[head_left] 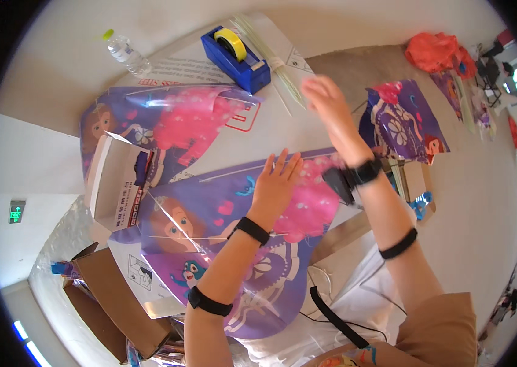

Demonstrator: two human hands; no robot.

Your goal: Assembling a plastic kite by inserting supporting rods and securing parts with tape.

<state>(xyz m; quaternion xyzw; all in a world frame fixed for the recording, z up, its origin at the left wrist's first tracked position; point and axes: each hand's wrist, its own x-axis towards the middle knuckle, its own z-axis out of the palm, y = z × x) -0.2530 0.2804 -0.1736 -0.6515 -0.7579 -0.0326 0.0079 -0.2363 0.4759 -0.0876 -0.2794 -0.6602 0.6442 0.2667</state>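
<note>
The purple, glossy, printed plastic sheet (209, 199) lies central, toward six o'clock; it seems light, soft and slippery, better held by edges. The left hand (275, 186) rests flat on it, fingers spread; farther, the right hand (330, 110), seemingly empty, is raised at one o'clock.

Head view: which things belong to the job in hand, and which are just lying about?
Likely in the job:
- purple printed sheet, left hand flat on it
- bundle of pale sticks, right hand raised near its lower end
- blue tape dispenser, close by

Apparently just lying about:
- water bottle
- red plastic bag
- brown cardboard box
</note>
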